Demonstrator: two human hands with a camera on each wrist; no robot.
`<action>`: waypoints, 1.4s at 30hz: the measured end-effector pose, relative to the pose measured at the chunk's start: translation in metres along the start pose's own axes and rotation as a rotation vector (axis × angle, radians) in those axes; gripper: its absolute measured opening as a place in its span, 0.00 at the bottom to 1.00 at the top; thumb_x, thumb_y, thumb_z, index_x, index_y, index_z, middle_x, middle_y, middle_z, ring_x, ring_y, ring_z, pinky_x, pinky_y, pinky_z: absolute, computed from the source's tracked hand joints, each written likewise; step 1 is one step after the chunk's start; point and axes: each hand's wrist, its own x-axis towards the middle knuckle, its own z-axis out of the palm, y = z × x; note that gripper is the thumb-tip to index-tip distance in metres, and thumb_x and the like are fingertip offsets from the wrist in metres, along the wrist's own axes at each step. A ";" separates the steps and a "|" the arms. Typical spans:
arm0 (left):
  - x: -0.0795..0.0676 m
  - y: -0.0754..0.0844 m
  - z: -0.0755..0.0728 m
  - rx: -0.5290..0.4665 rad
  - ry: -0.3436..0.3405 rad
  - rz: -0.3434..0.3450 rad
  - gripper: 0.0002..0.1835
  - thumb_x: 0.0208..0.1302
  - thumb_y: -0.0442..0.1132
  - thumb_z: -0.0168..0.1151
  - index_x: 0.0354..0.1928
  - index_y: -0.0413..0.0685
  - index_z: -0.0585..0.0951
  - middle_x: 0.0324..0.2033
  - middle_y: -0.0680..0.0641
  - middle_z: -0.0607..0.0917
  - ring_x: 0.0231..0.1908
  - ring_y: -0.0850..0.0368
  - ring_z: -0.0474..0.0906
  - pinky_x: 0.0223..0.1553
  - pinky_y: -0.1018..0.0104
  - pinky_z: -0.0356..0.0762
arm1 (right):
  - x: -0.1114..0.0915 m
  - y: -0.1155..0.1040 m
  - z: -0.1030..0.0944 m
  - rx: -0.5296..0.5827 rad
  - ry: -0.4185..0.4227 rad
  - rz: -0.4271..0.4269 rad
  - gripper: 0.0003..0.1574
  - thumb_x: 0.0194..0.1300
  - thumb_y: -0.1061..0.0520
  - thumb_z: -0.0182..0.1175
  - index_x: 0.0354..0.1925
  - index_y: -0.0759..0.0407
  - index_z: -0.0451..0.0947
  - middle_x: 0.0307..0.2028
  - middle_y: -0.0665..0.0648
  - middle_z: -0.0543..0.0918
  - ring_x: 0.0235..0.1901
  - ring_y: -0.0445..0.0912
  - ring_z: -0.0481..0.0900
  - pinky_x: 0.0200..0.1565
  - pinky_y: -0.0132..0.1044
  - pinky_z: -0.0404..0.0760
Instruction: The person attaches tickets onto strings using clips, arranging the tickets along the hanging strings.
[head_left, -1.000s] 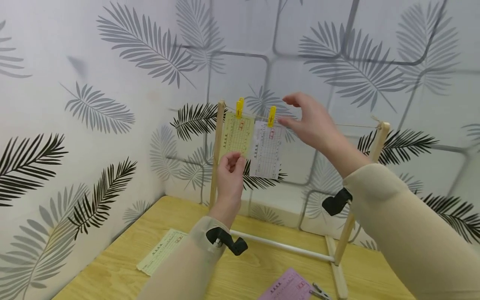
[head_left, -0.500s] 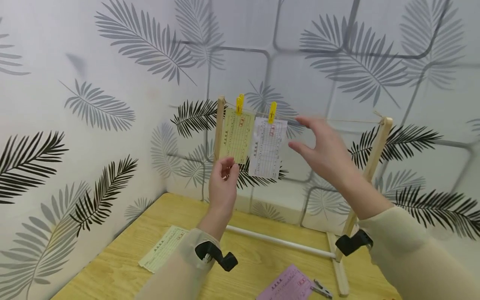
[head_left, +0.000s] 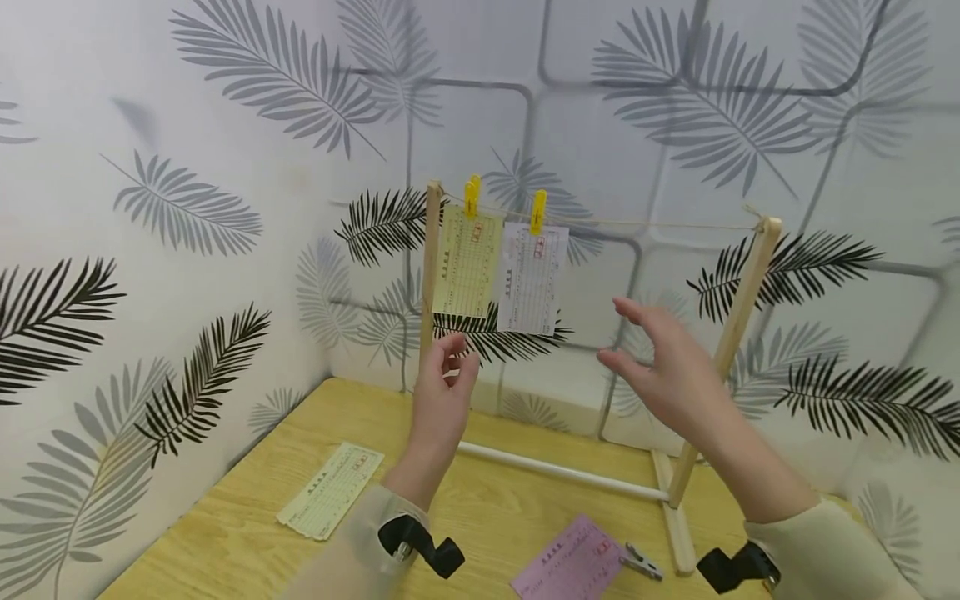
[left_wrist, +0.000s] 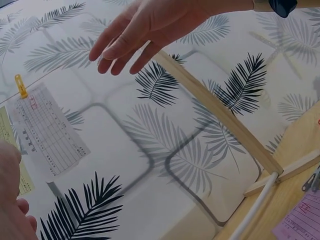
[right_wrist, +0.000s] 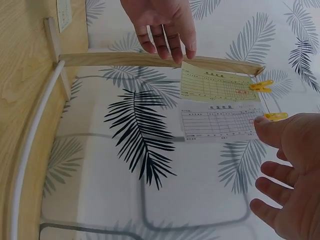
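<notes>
A yellow printed slip (head_left: 468,271) and a white printed slip (head_left: 532,283) hang side by side from a string (head_left: 675,224), each under a yellow clip (head_left: 537,213). Just below the yellow slip is my left hand (head_left: 442,387), fingers loosely bent and holding nothing. My right hand (head_left: 675,367) hovers to the right of the white slip and lower than the string, thumb and forefinger spread apart with nothing between them. Neither hand touches a slip in the head view. The right wrist view shows both yellow clips (right_wrist: 276,116) at the slips' ends.
The string spans a wooden frame with a left post (head_left: 431,250), a right post (head_left: 723,358) and a white bottom rod (head_left: 562,471). On the wooden table (head_left: 480,517) lie a pale green slip (head_left: 333,490) and a pink slip (head_left: 567,560) beside a metal clip (head_left: 642,562). A patterned wall stands behind.
My right hand has left the clip on the white slip and moved right and down. The left hand has dropped away from the yellow slip's lower edge. Both slips stay hanging.
</notes>
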 end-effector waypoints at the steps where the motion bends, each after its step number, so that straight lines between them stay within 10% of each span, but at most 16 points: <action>1: -0.002 -0.001 0.000 0.014 -0.012 0.002 0.18 0.73 0.44 0.62 0.61 0.52 0.76 0.55 0.51 0.77 0.51 0.53 0.75 0.53 0.53 0.73 | -0.005 0.003 0.001 0.000 -0.006 0.004 0.45 0.71 0.43 0.64 0.77 0.52 0.58 0.70 0.62 0.68 0.69 0.61 0.64 0.64 0.64 0.63; 26: -0.057 -0.047 0.020 0.252 -0.312 0.020 0.29 0.74 0.53 0.59 0.71 0.53 0.69 0.59 0.49 0.70 0.57 0.53 0.69 0.57 0.51 0.72 | -0.097 0.054 0.042 0.074 -0.078 0.138 0.46 0.66 0.37 0.65 0.75 0.50 0.63 0.69 0.58 0.70 0.65 0.58 0.69 0.58 0.66 0.69; 42: -0.090 -0.072 0.033 0.343 -0.457 -0.047 0.31 0.74 0.55 0.58 0.73 0.54 0.67 0.66 0.49 0.71 0.62 0.48 0.70 0.59 0.50 0.73 | -0.136 0.085 0.065 0.119 -0.074 0.169 0.42 0.65 0.51 0.70 0.72 0.56 0.67 0.65 0.59 0.75 0.59 0.56 0.76 0.56 0.58 0.75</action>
